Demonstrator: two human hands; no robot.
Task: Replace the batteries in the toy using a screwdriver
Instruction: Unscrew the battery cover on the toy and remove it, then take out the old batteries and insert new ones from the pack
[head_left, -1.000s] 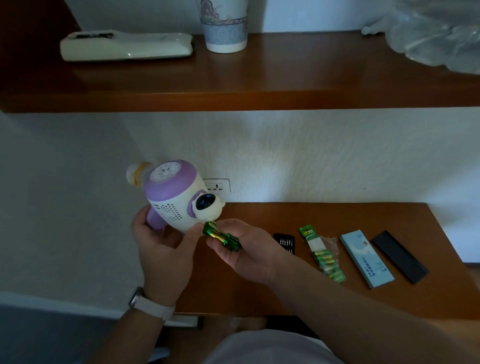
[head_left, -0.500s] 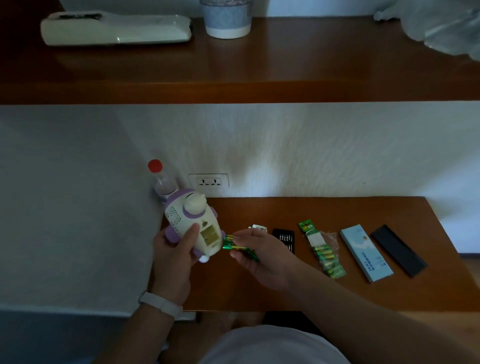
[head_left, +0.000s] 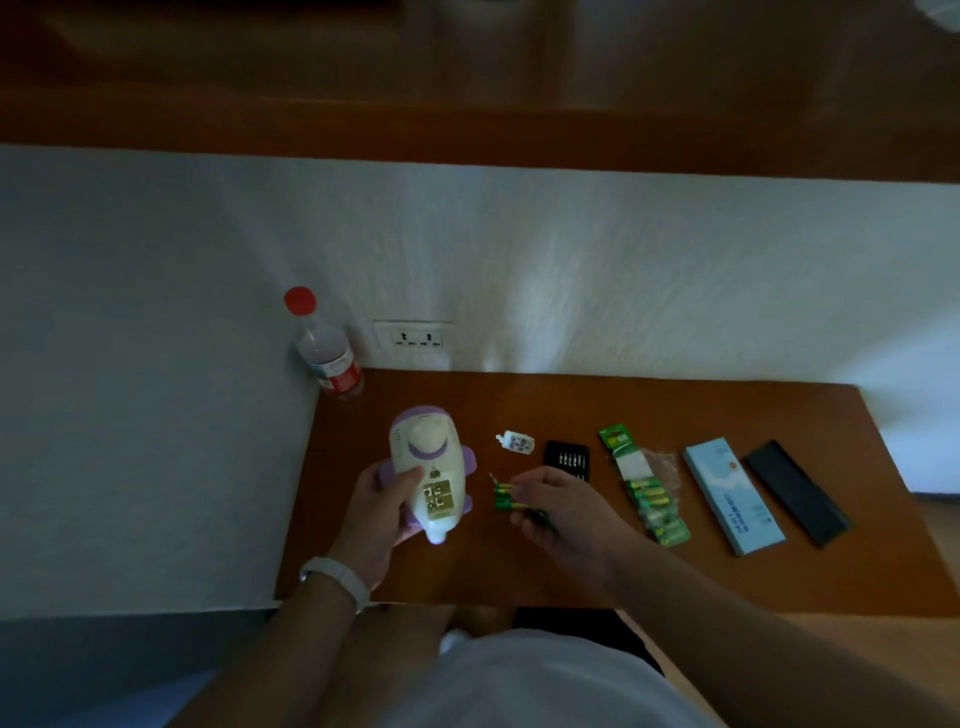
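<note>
Desk: your view is now tipped down onto it, and the upper shelf has blurred out. Toy: no longer raised face-on as it is a second back, it sits low over the desk's left part, turned back-up, with the battery bay open and what look like bare contacts showing. Your left hand grips the toy's body, thumb across it. Your right hand is curled round a few green batteries, now just beside the toy rather than against it. The small cover lies on the desk beyond. Judgement: the bay is presented for loading. Whether the batteries you hold are spent or fresh cannot be told.
</note>
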